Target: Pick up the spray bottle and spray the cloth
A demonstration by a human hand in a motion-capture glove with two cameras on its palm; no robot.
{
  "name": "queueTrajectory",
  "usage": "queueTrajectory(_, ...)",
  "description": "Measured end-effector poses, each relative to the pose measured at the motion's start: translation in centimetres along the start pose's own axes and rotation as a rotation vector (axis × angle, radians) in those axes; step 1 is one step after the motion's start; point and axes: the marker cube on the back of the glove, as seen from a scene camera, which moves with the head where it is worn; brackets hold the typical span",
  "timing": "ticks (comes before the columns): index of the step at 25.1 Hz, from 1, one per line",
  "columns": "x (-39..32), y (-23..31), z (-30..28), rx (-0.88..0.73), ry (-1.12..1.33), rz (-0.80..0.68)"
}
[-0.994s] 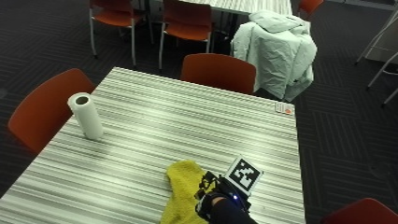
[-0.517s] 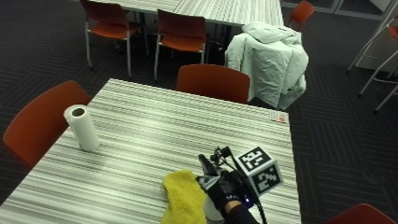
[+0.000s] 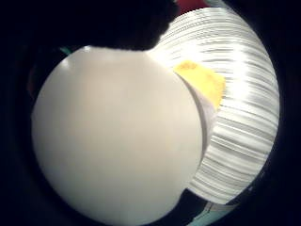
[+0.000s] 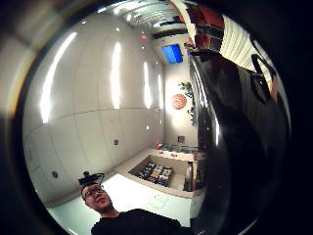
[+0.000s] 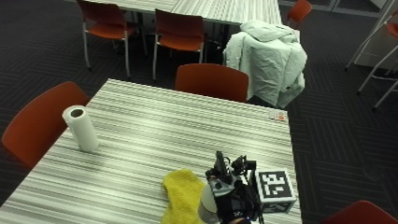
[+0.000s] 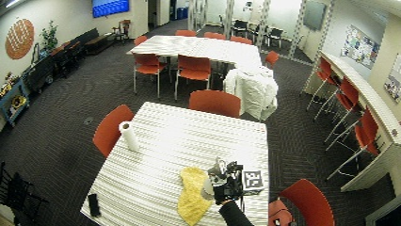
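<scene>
Here, at the near edge of the striped counter [image 5: 187, 135], my gloved right hand [image 5: 233, 200] is wrapped round the spray bottle [image 5: 210, 205]; the grip is clenched on its pale body, and the dark spray head stands up above my fingers; the bottle is upright, or nearly so, and whether its base touches the counter I cannot tell; the yellow cloth [image 5: 183, 198] lies crumpled on the counter just beside the bottle, on the side away from my hand, stretching toward the near edge; from the little-finger side of my palm the bottle's white rounded body [image 3: 117, 141] fills most of the view, pressed close, with a patch of the yellow cloth [image 3: 204, 82] and the striped counter [image 3: 244, 117] showing past it; the thumb-side view looks up at ceiling and wall and shows nothing of the bottle that I can make out; farther off on the counter a roll of paper towel [image 5: 81, 128] stands on end near the far side edge, well apart from the cloth; a small card-like item [image 5: 277, 115] sits at the far corner; red chairs [image 5: 211, 81] stand round the counter; a white jacket [image 5: 267, 58] hangs over one chair beyond it.
</scene>
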Motion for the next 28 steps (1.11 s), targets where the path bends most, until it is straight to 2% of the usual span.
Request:
queueTrajectory(12,0.3,-1.2,2.5,0.006,0.042,-0.009)
queueTrajectory(21,-5.8,-5.3,6.9,-0.09,0.021,-0.07)
queueTrajectory(28,-4.2,-6.4,8.1,-0.085,0.05,-0.076)
